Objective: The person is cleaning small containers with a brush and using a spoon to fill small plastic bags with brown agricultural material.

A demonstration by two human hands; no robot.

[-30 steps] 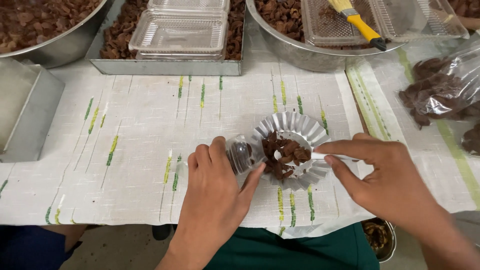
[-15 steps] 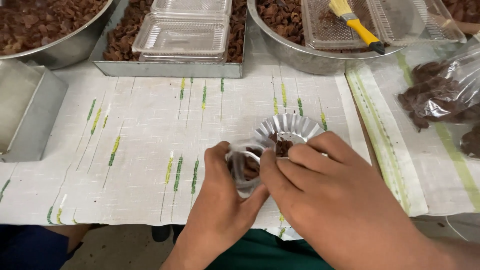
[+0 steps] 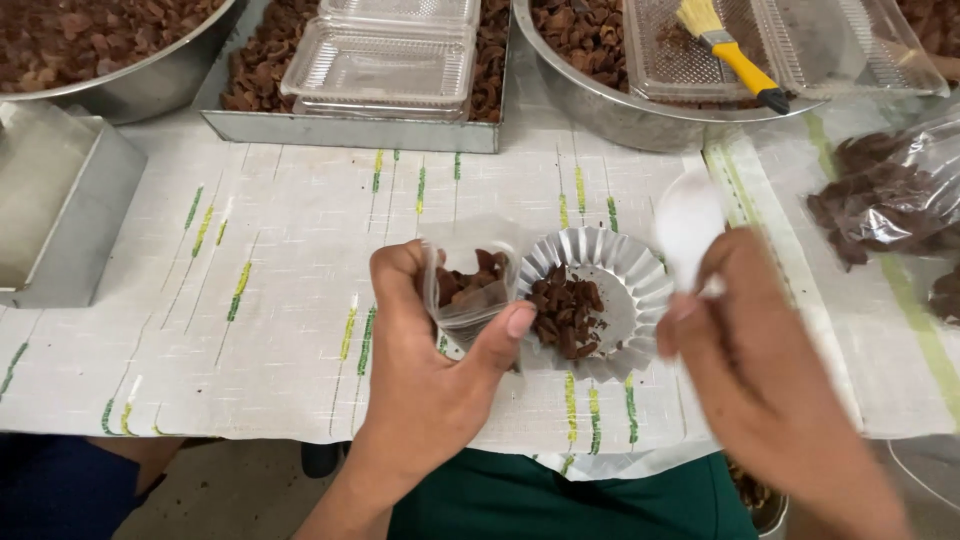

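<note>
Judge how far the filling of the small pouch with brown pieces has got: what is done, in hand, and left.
Done: some brown pieces already sit in the clear pouch. In hand: the left hand holds the pouch open beside the fluted foil cup; the right hand lifts a white spoon, blurred. Left: a pile remains in the cup.

fluted cup [image 3: 610, 300]: shiny foil | pouch [image 3: 468, 290]: clear glossy plastic | tablecloth [image 3: 290, 300]: matt woven, probably linen

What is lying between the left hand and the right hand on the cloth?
In the head view, a silver fluted foil cup with brown dried pieces lies between the left hand and the right hand.
</note>
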